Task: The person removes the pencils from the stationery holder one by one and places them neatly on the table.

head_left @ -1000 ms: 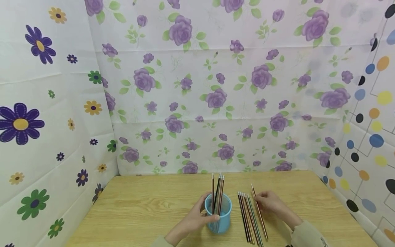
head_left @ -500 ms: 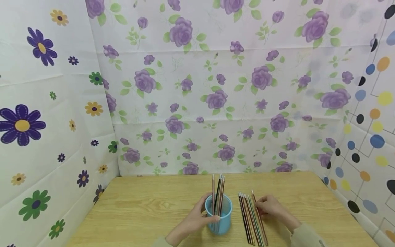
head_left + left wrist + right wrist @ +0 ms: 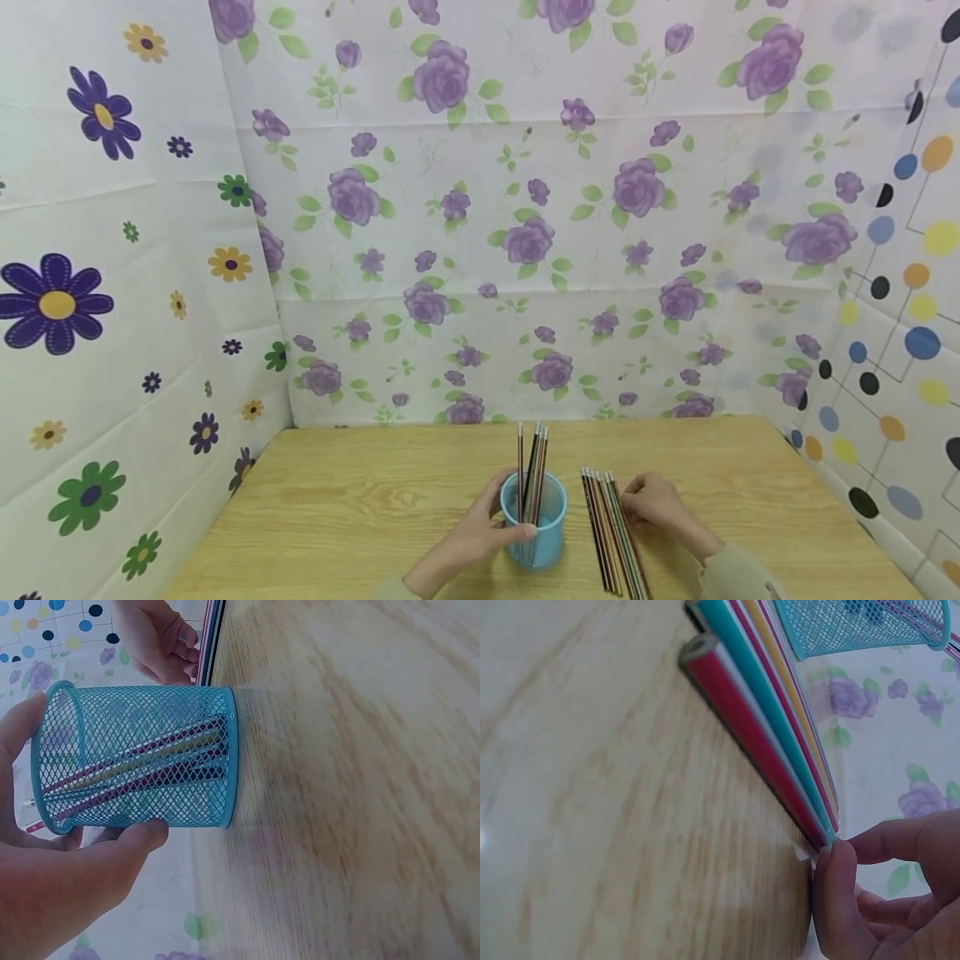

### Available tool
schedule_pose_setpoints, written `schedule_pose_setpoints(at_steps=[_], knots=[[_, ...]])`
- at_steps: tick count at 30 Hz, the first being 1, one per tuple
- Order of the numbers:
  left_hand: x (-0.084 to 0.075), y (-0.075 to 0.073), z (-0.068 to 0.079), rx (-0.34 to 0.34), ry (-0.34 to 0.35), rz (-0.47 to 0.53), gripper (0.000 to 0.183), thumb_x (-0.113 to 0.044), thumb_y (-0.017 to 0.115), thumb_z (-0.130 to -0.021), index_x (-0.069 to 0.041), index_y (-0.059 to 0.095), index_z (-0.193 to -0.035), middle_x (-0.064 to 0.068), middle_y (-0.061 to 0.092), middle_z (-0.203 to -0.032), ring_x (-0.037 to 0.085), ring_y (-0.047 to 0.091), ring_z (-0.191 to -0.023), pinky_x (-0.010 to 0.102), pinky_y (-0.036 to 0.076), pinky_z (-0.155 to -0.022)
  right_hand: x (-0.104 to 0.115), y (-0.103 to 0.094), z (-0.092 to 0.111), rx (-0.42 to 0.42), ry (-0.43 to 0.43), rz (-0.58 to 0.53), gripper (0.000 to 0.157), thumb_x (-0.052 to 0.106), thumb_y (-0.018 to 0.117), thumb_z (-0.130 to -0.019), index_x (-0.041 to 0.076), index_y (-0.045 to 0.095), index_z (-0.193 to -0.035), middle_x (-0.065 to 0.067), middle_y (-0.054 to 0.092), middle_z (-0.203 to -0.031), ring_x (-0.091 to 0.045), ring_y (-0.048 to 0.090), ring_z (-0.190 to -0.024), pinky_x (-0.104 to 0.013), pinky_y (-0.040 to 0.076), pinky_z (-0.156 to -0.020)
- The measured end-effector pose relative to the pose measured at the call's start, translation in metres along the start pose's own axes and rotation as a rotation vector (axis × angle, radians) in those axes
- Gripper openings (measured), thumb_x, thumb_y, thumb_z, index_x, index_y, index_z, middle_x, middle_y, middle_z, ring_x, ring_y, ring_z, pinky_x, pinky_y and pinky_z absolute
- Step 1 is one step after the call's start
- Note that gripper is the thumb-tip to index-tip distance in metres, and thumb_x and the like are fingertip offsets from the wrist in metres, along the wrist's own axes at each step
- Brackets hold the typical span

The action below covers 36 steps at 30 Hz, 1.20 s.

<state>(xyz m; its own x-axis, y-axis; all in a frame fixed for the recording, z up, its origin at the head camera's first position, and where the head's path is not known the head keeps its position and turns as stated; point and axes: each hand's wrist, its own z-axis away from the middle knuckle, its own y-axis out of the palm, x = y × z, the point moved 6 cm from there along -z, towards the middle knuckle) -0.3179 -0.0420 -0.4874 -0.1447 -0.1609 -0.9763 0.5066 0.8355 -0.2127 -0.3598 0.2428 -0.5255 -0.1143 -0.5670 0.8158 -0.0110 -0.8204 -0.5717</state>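
A light-blue mesh pencil cup [image 3: 551, 546] stands upright on the table, with several pencils [image 3: 537, 462] leaning inside it. My left hand [image 3: 474, 533] grips the cup from the left, fingers behind and thumb across the near side. To the right of the cup lies a row of pencils [image 3: 606, 533], side by side, eraser ends pointing away. At the row's right side, my right hand [image 3: 658, 507] pinches a red pencil [image 3: 739, 724] near its far end, between thumb and forefinger. That pencil lies right beside a teal pencil [image 3: 746, 667].
The wood-grain table [image 3: 360, 500] reaches back to a hanging cloth with purple roses [image 3: 525, 242]. A daisy-print cloth [image 3: 150, 400] borders the left side, and a dotted cloth [image 3: 885, 358] borders the right.
My right hand has brought the red pencil leftward and slightly nearer, up against the row; it stood apart at an angle before. The left hand and cup have stayed put.
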Motion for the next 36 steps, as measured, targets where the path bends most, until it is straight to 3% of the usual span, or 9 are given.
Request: schedule_pose_setpoints(at_steps=[8, 17, 23, 30, 36], knots=[[0.000, 0.001, 0.001, 0.005, 0.008, 0.004, 0.077, -0.028, 0.069, -0.090, -0.023, 0.023, -0.152, 0.012, 0.036, -0.152, 0.038, 0.037, -0.138, 0.062, 0.034, -0.109, 0.023, -0.003, 0.003, -0.022, -0.051, -0.037, 0.016, 0.004, 0.049, -0.089, -0.004, 0.062, -0.095, -0.011, 0.061, -0.062, -0.013, 0.047, -0.044, -0.023, 0.037, -0.040], [0.000, 0.001, 0.001, 0.011, 0.018, -0.002, 0.076, -0.028, 0.068, -0.091, -0.025, 0.022, -0.152, 0.012, 0.034, -0.153, 0.039, 0.034, -0.140, 0.062, 0.034, -0.110, 0.036, 0.001, 0.002, -0.050, -0.060, -0.073, 0.021, 0.006, 0.050, -0.091, -0.006, 0.062, -0.103, -0.014, 0.064, -0.070, -0.018, 0.060, -0.056, -0.028, 0.051, -0.048], [0.000, 0.001, 0.002, 0.012, 0.020, 0.003, 0.077, -0.028, 0.068, -0.091, -0.025, 0.021, -0.153, 0.012, 0.035, -0.153, 0.039, 0.034, -0.140, 0.062, 0.034, -0.110, 0.040, 0.004, 0.002, -0.036, -0.100, -0.102, 0.021, 0.005, 0.051, -0.092, -0.006, 0.063, -0.105, -0.014, 0.063, -0.070, -0.018, 0.058, -0.056, -0.027, 0.050, -0.047], [-0.001, 0.002, 0.003, 0.014, 0.027, 0.006, 0.077, -0.027, 0.068, -0.092, -0.023, 0.022, -0.153, 0.012, 0.035, -0.152, 0.039, 0.033, -0.140, 0.064, 0.032, -0.110, 0.049, 0.009, 0.004, 0.011, -0.150, -0.123, 0.021, 0.005, 0.051, -0.093, -0.005, 0.062, -0.107, -0.013, 0.060, -0.068, -0.013, 0.049, -0.053, -0.020, 0.039, -0.044], [-0.001, 0.002, 0.003, 0.010, 0.048, 0.000, 0.079, -0.025, 0.068, -0.091, -0.020, 0.020, -0.153, 0.014, 0.034, -0.153, 0.041, 0.033, -0.140, 0.065, 0.031, -0.110, 0.059, 0.012, 0.004, 0.002, -0.195, -0.135, 0.020, 0.007, 0.054, -0.094, -0.003, 0.063, -0.108, -0.015, 0.064, -0.082, -0.020, 0.059, -0.068, -0.025, 0.049, -0.052]])
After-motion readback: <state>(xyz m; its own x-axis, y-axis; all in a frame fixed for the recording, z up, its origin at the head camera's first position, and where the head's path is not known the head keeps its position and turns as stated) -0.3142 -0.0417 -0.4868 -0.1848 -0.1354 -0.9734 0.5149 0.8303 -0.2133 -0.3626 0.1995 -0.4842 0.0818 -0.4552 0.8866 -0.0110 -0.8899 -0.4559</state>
